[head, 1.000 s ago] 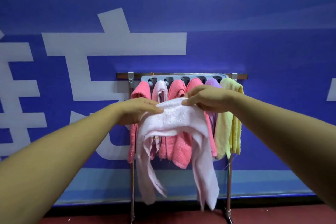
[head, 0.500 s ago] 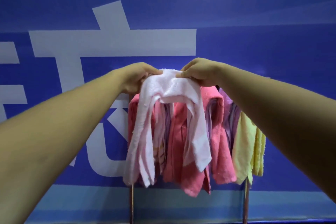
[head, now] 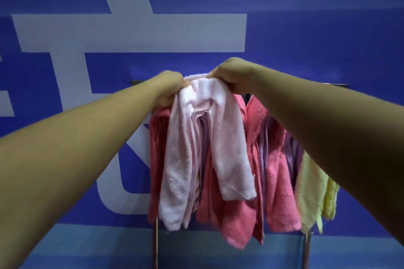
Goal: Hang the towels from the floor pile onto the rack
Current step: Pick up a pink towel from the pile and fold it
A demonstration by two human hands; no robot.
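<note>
Blue wall (head: 306, 39) with large pale-grey painted strokes fills the background. Both bare forearms enter from the lower corners, cut off by the frame edge. Left hand (head: 172, 85) and right hand (head: 231, 78) each grip the bunched top fold of the pale pink terry towel (head: 228, 148); fingers curled into the cloth, fingertips hidden. Towel's long axis is vertical, both ends pointing down, the right end shorter. It is at bar height; contact with the bar cannot be told, as the hands cover it. Behind hang coral pink towels (head: 279, 181) and a yellow towel (head: 310, 192), partly covered by the right forearm. The metal rack (head: 156, 247) shows only legs and bar ends.
</note>
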